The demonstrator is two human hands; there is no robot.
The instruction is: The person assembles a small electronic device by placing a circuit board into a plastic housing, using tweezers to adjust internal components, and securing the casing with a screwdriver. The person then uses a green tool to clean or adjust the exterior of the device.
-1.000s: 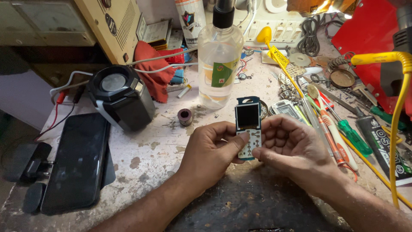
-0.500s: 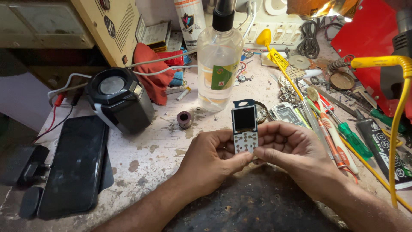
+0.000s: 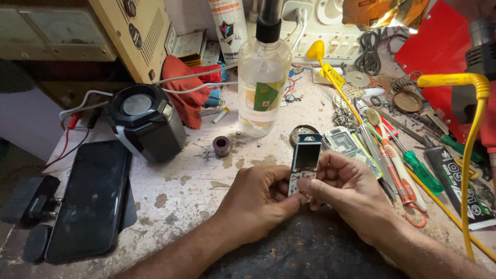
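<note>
Two bare forearms enter from the lower edge, one from about 7 o'clock and one from about 4 o'clock. No sleeves, cuffs, gloves, watch or bracelets show on either. The left hand (image 3: 258, 199) and the right hand (image 3: 351, 194) are both uncovered, with no rings visible on the fingers (image 3: 289, 199). The nails are short and plain, without polish. Fine hair shows along the forearms. Nothing above the forearms is in view, so no clothing can be told.
</note>
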